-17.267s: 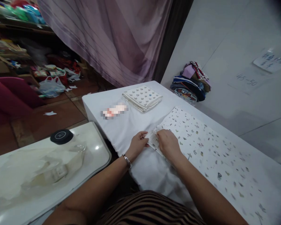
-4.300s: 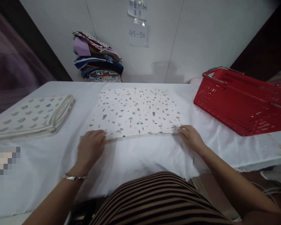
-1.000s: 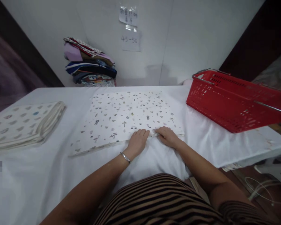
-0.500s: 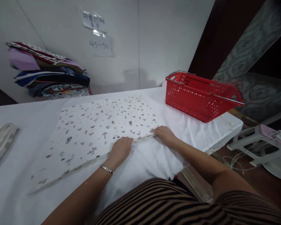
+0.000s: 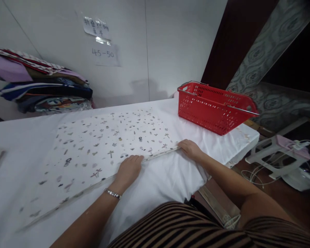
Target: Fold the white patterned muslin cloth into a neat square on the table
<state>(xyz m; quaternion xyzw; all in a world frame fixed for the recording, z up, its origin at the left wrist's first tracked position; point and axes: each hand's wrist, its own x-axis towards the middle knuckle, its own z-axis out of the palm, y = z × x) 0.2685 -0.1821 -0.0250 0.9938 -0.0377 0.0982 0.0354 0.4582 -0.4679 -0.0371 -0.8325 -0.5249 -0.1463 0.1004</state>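
A white cloth with small printed figures [image 5: 100, 144] lies folded flat on the white-covered table [image 5: 20, 137]. My left hand [image 5: 127, 169] rests palm down on the cloth's near edge, fingers flat, a bracelet on the wrist. My right hand [image 5: 189, 148] lies at the cloth's near right corner, fingers curled down onto the edge. Whether it pinches the cloth is hidden.
A red plastic basket [image 5: 214, 106] stands at the table's right end. A stack of folded coloured fabrics [image 5: 41, 86] sits at the back left against the wall. Paper notes [image 5: 100, 41] hang on the wall. A white stool and cables [image 5: 276, 155] are on the floor right.
The view has swung right. My hands have drawn apart along the cloth's near edge, the right one sliding out to the corner. The folded cloth at the left has nearly left the view.
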